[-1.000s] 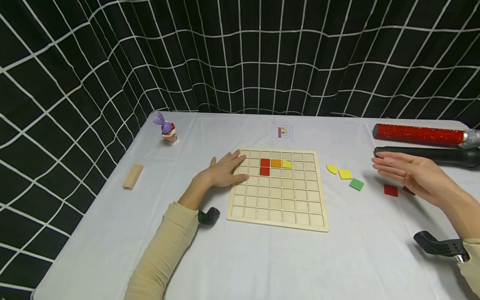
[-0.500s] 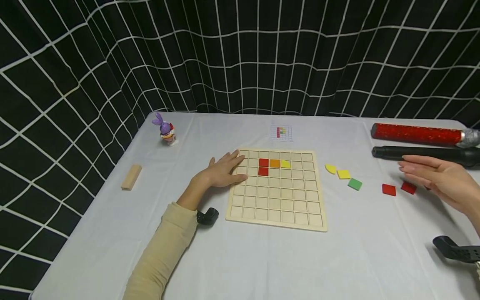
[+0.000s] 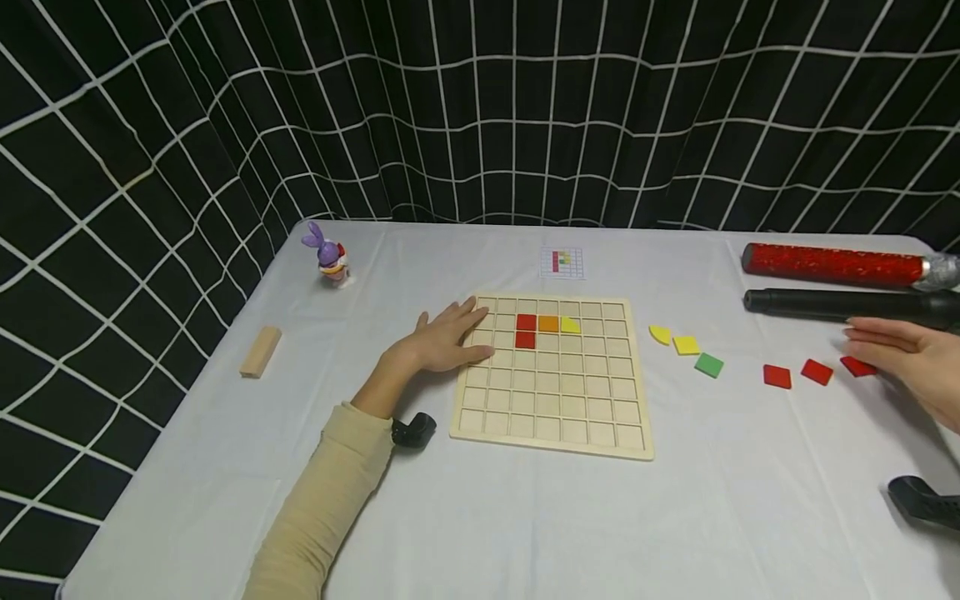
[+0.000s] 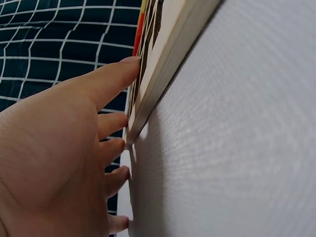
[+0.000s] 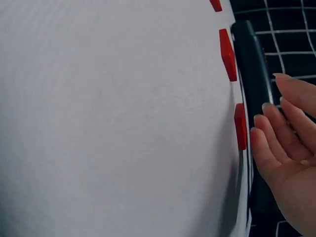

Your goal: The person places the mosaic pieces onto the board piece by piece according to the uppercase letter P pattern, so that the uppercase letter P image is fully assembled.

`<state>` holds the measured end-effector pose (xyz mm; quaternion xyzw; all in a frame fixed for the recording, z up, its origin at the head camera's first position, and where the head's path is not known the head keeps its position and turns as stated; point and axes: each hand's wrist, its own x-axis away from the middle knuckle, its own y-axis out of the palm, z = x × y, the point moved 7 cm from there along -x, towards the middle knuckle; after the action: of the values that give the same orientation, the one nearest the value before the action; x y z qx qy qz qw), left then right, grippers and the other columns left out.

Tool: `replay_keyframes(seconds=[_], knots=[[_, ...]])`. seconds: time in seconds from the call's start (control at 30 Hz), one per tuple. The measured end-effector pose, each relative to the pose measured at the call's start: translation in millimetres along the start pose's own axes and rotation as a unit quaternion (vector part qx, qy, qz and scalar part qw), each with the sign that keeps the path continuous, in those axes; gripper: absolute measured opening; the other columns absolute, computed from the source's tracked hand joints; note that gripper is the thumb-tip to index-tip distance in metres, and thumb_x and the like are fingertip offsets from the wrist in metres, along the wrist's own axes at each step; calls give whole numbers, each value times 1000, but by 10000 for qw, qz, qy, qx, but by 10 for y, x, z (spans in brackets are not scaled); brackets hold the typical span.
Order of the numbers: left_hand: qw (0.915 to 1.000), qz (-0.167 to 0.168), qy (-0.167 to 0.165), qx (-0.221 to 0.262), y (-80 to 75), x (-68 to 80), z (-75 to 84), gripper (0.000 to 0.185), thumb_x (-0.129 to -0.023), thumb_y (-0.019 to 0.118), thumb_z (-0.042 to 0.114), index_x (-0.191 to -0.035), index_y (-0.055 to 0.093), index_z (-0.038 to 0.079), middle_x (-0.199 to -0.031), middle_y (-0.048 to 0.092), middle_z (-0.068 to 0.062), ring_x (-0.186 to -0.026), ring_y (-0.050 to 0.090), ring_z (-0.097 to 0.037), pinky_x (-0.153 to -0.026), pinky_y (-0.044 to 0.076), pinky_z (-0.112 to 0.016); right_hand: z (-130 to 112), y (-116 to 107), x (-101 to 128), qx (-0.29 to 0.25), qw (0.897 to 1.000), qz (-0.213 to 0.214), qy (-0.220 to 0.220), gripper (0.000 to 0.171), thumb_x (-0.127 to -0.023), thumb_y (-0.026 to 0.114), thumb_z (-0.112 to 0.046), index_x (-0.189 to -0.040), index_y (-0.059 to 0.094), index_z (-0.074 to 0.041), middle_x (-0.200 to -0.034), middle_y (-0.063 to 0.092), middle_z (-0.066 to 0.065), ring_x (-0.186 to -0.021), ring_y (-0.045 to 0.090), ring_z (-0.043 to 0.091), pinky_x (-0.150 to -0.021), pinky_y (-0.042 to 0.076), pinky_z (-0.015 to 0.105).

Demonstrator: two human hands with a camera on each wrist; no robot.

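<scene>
1. Wooden board lies mid-counter; the left hand rests flat on its left edge, fingers straight, gripping nothing.
2. Right hand hovers with fingers straight, holding nothing, just beside the nearest red tile.
3. Two more red tiles lie left of it, near a black tube.

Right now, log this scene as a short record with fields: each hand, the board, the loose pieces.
left hand: flat on the left edge of the square wooden grid board
right hand: open, beside the nearest red square tile, holding nothing
board contents: two red, one orange, one yellow piece
loose pieces: yellow quarter-round, yellow square, green square, three red squares
far right: red glitter tube, black tube
</scene>
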<state>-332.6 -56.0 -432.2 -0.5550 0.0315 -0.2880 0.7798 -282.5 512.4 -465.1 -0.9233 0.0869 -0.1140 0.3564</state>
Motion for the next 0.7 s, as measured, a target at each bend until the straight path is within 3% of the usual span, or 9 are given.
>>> replay_keyframes(seconds=[0.17,0.23,0.3,0.4,0.43,0.53,0.67,0.7], knots=[[10000,27,16,-1,-12,4,4,74,-95,45,55,-154,19,18,-159,5,-3,-144,3,-24,-109,-2,-58,12,-37,44,-170,9997,21,165,74,-93,55,-44,-151,26,-8,-94,44,-30,-78,44,-17,-106,26,56],[10000,26,12,-9,-9,3,4,74,-95,45,55,-154,19,18,-159,5,-3,-144,3,-24,-110,-2,-58,1,-54,63,7,9998,100,181,73,-92,59,-41,-150,30,-7,-87,41,-35,-75,44,-17,-102,38,42],[10000,28,6,-9,-6,2,6,74,-95,45,55,-154,19,18,-159,5,-3,-144,3,-23,-110,-2,-58,-16,-66,86,229,9995,174,157,71,-91,64,-33,-148,33,-3,-89,43,-31,-75,43,-14,-89,45,25],[10000,43,26,-7,0,0,7,74,-95,45,55,-154,19,18,-159,6,-3,-144,4,-23,-110,-1,-58,-45,-68,109,628,9977,258,25,66,-90,67,-21,-144,36,2,-104,59,-6,-74,42,-12,-62,41,9],[10000,43,32,-12,0,0,8,74,-95,45,55,-154,19,18,-159,6,-3,-144,4,-23,-110,-1,-58,-53,-69,116,708,9972,253,4,66,-90,68,-17,-144,36,4,-112,58,6,-76,43,-8,-61,41,8],[10000,38,36,-31,0,-2,6,74,-95,45,54,-154,19,18,-159,6,-3,-144,4,-23,-110,-1,-58,-37,-49,102,862,9962,84,12,66,-91,66,-13,-144,32,5,-131,42,33,-93,54,17,-82,50,27],[10000,41,15,-75,-4,-3,4,73,-95,45,55,-154,19,19,-159,5,-3,-144,4,-23,-110,-1,-58,3,-25,51,979,9951,-139,-72,66,-90,65,-3,-145,29,7,-131,39,37,-108,43,48,-79,52,31],[10000,46,15,-80,-4,-4,4,73,-95,45,55,-154,19,19,-159,5,-3,-144,4,-23,-110,-1,-58,2,-22,41,980,9950,-163,-140,66,-89,64,1,-144,30,8,-130,39,37,-107,44,48,-72,51,22]])
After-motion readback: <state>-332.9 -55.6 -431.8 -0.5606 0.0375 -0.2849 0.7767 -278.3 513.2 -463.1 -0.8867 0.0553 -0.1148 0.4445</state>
